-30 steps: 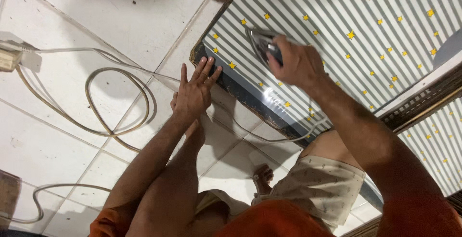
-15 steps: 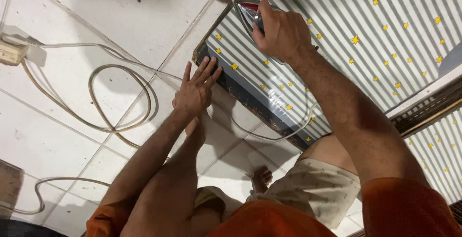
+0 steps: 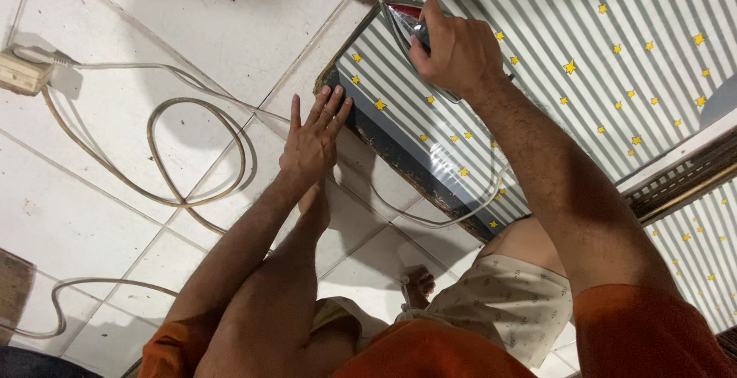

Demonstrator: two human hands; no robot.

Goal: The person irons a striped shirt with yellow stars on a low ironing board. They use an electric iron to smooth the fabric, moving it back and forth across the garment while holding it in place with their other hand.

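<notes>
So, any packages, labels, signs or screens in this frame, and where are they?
None in view: only the striped, star-patterned cloth, the iron under the right hand, the left hand at the board's edge, cords and a beige socket block on the tiled floor.

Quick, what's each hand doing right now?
Left hand: open, flat, fingers on the striped cloth at its edge.
Right hand: closed around the iron.

Materials and finishes around the iron

The iron [image 3: 411, 29] shows a shiny metal soleplate; the striped cloth [image 3: 583, 48] looks matt and woven; the floor [image 3: 153, 33] is glossy white tile; the cord [image 3: 192, 155] is smooth, dull plastic.
</notes>
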